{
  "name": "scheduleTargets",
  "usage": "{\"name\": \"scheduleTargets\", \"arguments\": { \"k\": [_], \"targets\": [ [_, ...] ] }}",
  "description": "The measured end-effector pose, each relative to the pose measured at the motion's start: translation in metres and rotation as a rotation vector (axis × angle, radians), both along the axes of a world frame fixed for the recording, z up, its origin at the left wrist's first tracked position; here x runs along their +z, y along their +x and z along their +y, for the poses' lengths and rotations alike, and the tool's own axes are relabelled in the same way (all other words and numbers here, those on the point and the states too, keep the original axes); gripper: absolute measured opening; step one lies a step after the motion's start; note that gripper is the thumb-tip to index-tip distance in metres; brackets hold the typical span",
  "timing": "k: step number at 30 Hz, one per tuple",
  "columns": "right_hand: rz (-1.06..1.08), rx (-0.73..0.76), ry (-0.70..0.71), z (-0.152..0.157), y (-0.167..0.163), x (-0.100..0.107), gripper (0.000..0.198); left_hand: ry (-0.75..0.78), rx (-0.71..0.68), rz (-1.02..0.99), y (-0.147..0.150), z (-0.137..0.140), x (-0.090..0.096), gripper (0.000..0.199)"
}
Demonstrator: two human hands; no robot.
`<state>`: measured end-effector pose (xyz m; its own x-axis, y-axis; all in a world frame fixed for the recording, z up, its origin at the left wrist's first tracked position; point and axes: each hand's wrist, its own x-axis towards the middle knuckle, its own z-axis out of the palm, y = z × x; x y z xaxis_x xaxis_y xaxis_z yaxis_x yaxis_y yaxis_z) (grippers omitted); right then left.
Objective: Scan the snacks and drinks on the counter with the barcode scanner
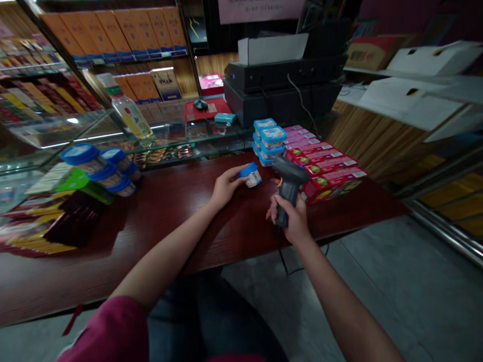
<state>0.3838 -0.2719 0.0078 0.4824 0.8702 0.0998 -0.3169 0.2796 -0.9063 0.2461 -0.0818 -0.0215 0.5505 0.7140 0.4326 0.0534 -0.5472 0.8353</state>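
Note:
My left hand is closed around a small blue-lidded tub, tilted just above or on the dark red wooden counter; I cannot tell if it touches. In my right hand is a black handheld barcode scanner, gripped by its handle, its head turned toward the tub. A cable hangs below it. Behind the tub stands a stack of square blue-lidded containers. Red boxes and pink boxes lie in rows to the right of the scanner.
On the left are stacked blue-lidded tubs, a green box and piled packets. A clear bottle stands on the glass display case. Black register equipment occupies the back. Shelves of orange boxes rise behind.

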Motion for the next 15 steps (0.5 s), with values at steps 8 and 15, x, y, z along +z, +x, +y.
{"name": "scheduleTargets", "arguments": {
  "k": [8, 15],
  "targets": [
    [0.061, 0.479, -0.195, 0.036, -0.068, 0.001, 0.041, -0.216, 0.249, -0.153, -0.138, 0.02, -0.003, 0.052],
    [-0.001, 0.537, -0.231, 0.061, -0.106, -0.002, 0.047, -0.178, 0.34, -0.166, -0.15, 0.029, -0.012, 0.046]
  ]
}}
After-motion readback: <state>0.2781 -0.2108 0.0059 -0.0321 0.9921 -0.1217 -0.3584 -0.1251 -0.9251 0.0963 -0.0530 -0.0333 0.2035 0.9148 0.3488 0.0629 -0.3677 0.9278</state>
